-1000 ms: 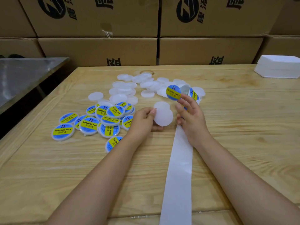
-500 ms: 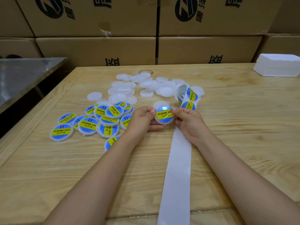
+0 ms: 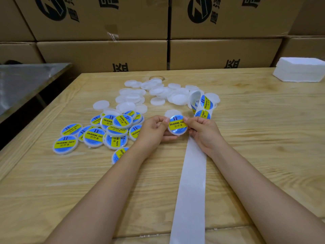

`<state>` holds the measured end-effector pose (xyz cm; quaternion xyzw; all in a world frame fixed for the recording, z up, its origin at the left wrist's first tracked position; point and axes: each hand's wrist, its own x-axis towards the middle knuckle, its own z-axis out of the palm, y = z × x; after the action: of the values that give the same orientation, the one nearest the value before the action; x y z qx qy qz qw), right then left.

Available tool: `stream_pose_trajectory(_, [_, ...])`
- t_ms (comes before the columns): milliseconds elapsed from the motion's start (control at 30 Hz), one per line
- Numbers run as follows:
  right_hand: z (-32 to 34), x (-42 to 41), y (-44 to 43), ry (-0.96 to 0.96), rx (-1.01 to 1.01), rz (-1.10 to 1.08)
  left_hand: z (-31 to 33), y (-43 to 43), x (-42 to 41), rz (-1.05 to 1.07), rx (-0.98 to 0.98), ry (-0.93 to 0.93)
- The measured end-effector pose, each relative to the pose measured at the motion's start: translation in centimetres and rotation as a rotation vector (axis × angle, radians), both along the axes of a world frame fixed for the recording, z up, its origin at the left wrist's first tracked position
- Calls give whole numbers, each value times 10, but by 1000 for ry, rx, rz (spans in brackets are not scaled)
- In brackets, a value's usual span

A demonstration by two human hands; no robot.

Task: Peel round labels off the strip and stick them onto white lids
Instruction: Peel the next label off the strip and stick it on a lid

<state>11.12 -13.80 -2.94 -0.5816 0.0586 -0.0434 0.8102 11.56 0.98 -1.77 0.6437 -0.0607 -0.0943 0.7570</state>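
Both hands hold one white lid (image 3: 177, 126) above the wooden table (image 3: 255, 138); a blue and yellow round label covers its top. My left hand (image 3: 154, 128) grips the lid's left edge, thumb on top. My right hand (image 3: 202, 128) pinches its right edge, thumb on the label. The white backing strip (image 3: 190, 187) runs from under my right hand to the near table edge. Its far end curls up with two labels (image 3: 204, 104) still on it. Bare white lids (image 3: 158, 92) lie scattered beyond the hands. Labelled lids (image 3: 105, 132) are heaped to the left.
Stacked cardboard boxes (image 3: 123, 32) wall off the far side of the table. A stack of white foam sheets (image 3: 300, 71) sits at the back right corner. A metal surface (image 3: 22, 81) stands to the left, past a dark gap.
A second ago my right hand carried a peeled label by the strip while my left held a bare lid. The label now sits on that lid, and both hands hold it.
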Motion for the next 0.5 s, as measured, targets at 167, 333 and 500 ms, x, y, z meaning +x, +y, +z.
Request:
stream_pose_trajectory(167, [-2,0,2,-25,-93,-35,-1,0,1,13,39,-13])
stream_pose_trajectory(333, [-5,-5,4,-134,-308,-157,-3,0,1,15,65,-15])
stream_pose_trajectory(500, [-2,-11,11,-250,-592,-269,-1,-1,2,19,33,18])
